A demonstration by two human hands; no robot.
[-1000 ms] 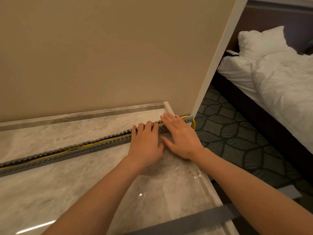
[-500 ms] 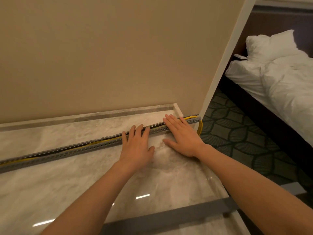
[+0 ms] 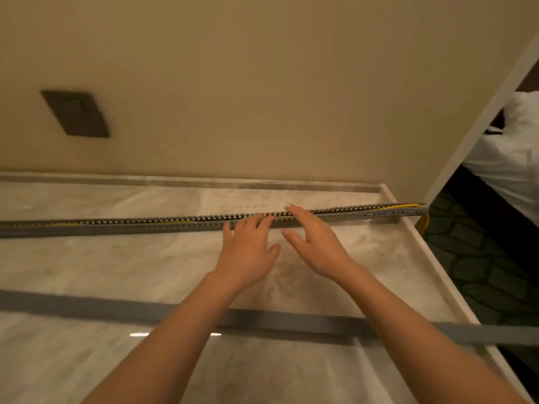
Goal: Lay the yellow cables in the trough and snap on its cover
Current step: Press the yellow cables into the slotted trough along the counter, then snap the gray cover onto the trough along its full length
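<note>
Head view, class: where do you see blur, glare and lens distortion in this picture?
Head view: motion blur smears the wall plate and softens both the left hand and right hand; glare streaks mark the glossy marble top; wide-angle distortion bows the trough and the wall corner; warm, dim light throughout.

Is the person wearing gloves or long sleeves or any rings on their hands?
No. The left hand and the right hand are both bare, with no gloves. No ring, watch or bracelet shows on either one. Both forearms are uncovered as far as the picture reaches, so no sleeve is in view. The fingernails look short and plain, though the picture is a little blurry.
</note>
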